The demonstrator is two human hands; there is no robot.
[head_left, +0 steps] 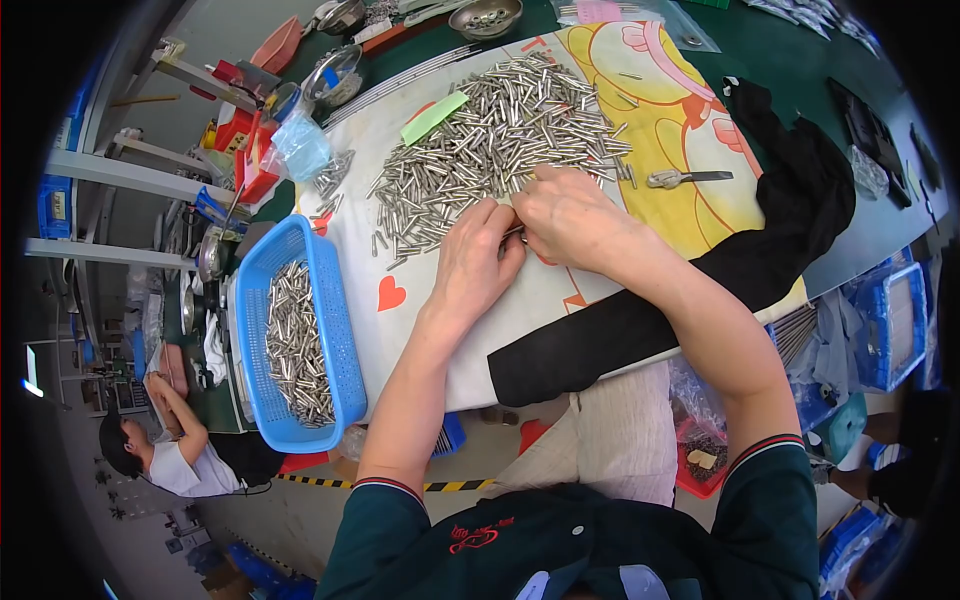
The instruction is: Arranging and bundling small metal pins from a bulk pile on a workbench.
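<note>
A broad heap of short silvery metal pins (530, 105) is spread over a printed cloth (350, 345) on the table. At the near edge of the heap my left hand (472, 255) and my right hand (568, 215) meet, fingers bent and close together. Both seem closed on a small metal pin (515, 232), mostly hidden by the fingers. Left of my hands stands a blue plastic basket (345, 345) with many similar pins (295, 350) in it. A green paper slip (434, 117) lies on the heap.
A black garment (590, 345) stretches across the near right side of the cloth. A knife-like tool with a wrapped handle (690, 177) lies right of the heap. Metal bowls (487, 15) stand at the back, red bins (258, 165) at left. Another person (190, 455) sits far left.
</note>
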